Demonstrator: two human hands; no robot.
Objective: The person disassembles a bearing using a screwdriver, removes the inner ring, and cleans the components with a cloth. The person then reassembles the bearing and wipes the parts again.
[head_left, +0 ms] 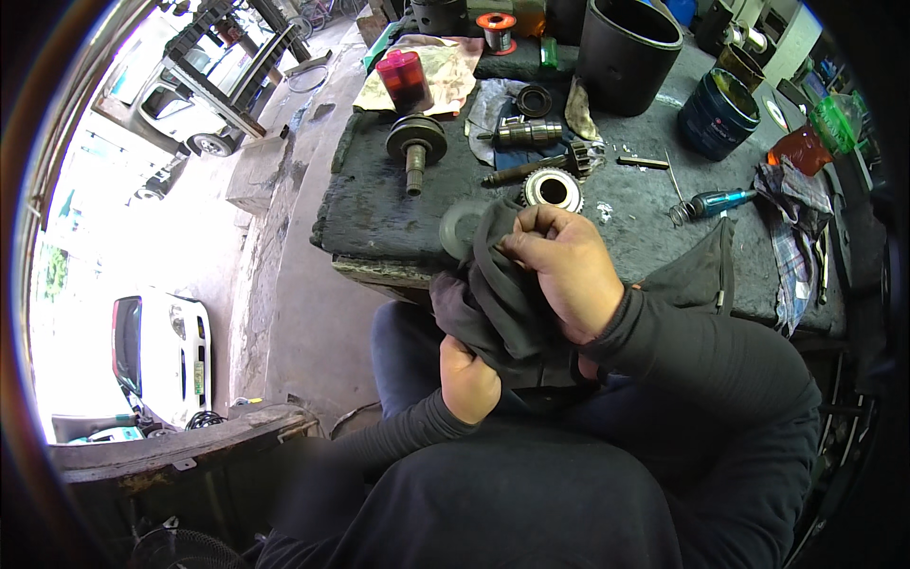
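Note:
A dark grey cloth (498,294) is bunched up over my lap at the bench's near edge. My left hand (469,381) is closed on its lower part, the fingers mostly hidden in the folds. Higher up, my right hand (569,266) pinches the cloth between thumb and fingers. A pale grey flat ring (453,232) shows beside the cloth, partly covered by it; I cannot tell whether it rests on the bench or is held. Just beyond my right hand lies a toothed gear (553,192). A gear shaft (531,169) lies behind it.
On the dark workbench (365,204) are a pulley-like part with a splined stub (415,152), a red-filled container (404,81), a black cylinder (630,57), a blue tin (718,114) and a blue-handled tool (716,202). White cars (166,360) stand outside at left.

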